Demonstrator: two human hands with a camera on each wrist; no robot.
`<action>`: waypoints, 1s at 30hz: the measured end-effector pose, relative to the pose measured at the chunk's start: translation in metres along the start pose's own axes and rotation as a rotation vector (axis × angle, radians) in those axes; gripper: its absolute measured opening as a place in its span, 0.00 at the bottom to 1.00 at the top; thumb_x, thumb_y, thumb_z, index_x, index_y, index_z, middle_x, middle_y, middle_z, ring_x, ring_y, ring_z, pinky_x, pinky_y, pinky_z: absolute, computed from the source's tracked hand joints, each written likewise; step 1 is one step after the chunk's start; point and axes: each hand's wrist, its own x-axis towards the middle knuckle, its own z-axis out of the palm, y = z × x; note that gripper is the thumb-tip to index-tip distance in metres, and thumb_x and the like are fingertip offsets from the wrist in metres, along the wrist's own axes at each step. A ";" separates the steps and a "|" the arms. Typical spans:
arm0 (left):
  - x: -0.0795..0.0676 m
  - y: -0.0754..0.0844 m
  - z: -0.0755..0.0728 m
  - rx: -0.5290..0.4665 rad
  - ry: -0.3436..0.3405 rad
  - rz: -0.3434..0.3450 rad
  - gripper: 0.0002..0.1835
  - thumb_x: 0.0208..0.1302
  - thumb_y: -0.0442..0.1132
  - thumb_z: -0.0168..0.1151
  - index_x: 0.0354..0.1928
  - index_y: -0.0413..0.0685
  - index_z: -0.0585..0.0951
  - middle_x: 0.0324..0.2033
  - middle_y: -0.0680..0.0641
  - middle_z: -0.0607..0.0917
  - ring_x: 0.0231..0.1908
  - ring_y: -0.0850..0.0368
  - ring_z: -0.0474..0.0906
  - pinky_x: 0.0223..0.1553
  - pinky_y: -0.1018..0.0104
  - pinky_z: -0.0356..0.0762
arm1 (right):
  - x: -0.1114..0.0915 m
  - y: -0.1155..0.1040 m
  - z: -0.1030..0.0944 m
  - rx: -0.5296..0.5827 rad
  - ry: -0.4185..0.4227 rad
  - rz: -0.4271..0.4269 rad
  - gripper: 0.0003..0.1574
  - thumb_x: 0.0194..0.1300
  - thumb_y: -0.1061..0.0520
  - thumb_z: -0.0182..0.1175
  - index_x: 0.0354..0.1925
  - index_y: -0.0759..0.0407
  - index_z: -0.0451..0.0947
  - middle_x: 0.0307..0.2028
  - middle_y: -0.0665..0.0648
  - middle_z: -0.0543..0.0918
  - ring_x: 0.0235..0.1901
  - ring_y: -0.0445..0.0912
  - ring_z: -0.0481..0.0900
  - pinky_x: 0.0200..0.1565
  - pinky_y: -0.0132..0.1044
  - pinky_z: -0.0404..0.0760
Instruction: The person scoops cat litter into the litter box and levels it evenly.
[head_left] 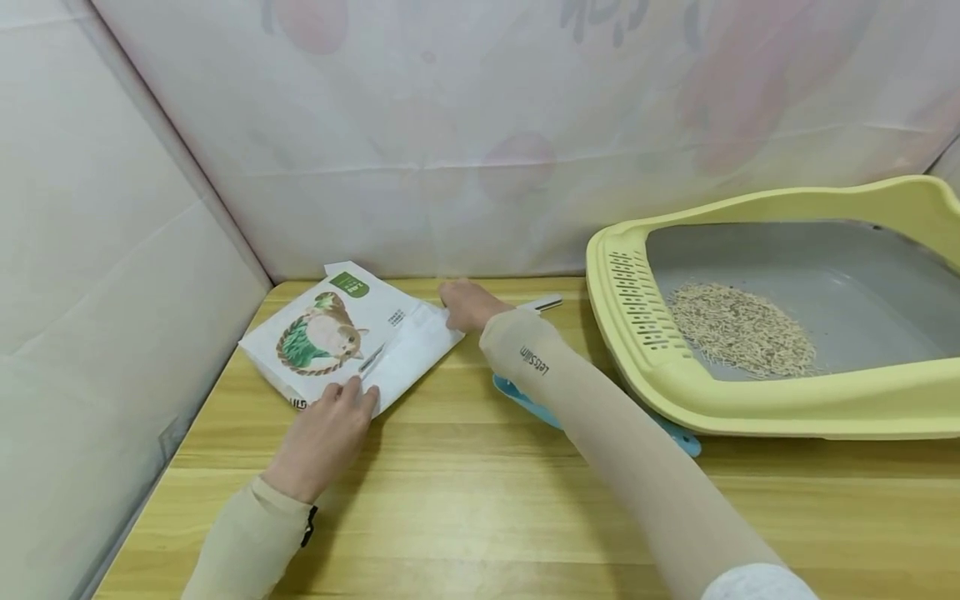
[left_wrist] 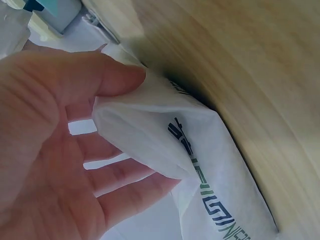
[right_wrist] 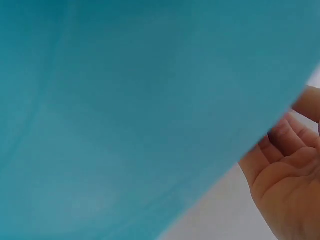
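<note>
A white bag printed with a cat in a basket [head_left: 330, 333] lies flat at the back left of the wooden table. My left hand [head_left: 326, 437] grips its near edge, fingers over the top. The left wrist view shows the thumb and fingers on either side of a folded corner of the bag [left_wrist: 145, 130]. At the bag's right corner, my right hand [head_left: 472, 306] has its fingers curled at the edge; its fingertips are hidden in the head view. In the right wrist view a blurred blue surface [right_wrist: 125, 125] covers most of the right hand [right_wrist: 290, 180].
A yellow-rimmed litter box [head_left: 626, 308] with a grey inside holds a heap of pellets [head_left: 738, 329] on the right. Beneath my right forearm lies a blue plastic tool [head_left: 525, 402], reaching the box's near edge. A slim silver-and-white object [head_left: 543, 302] lies behind my right wrist.
</note>
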 end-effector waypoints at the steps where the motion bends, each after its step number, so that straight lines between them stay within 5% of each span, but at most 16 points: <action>1: 0.000 0.000 0.000 -0.002 -0.001 0.002 0.16 0.53 0.22 0.71 0.44 0.30 0.80 0.32 0.35 0.78 0.29 0.40 0.80 0.24 0.55 0.82 | -0.001 0.002 -0.001 0.009 -0.001 -0.002 0.11 0.67 0.66 0.61 0.47 0.66 0.73 0.45 0.60 0.76 0.47 0.52 0.71 0.47 0.40 0.74; 15: -0.003 -0.003 -0.003 -0.013 -0.088 0.000 0.23 0.48 0.23 0.74 0.49 0.30 0.80 0.36 0.35 0.81 0.36 0.39 0.82 0.34 0.52 0.84 | -0.016 0.030 -0.041 -0.063 -0.050 0.006 0.08 0.61 0.71 0.58 0.39 0.64 0.75 0.37 0.58 0.76 0.37 0.50 0.72 0.40 0.40 0.73; 23: -0.003 -0.004 -0.002 -0.019 -0.059 0.021 0.23 0.47 0.21 0.73 0.48 0.30 0.79 0.36 0.35 0.81 0.34 0.40 0.82 0.32 0.53 0.84 | -0.029 0.040 -0.037 -0.249 -0.081 0.081 0.07 0.63 0.65 0.65 0.40 0.62 0.77 0.40 0.59 0.78 0.41 0.52 0.76 0.43 0.44 0.78; 30: -0.002 -0.004 0.000 -0.026 -0.036 0.030 0.25 0.45 0.22 0.74 0.48 0.29 0.79 0.36 0.35 0.82 0.34 0.39 0.82 0.32 0.53 0.84 | -0.032 0.045 -0.030 -0.322 -0.112 0.160 0.16 0.60 0.66 0.65 0.47 0.61 0.79 0.45 0.58 0.83 0.44 0.52 0.79 0.46 0.45 0.81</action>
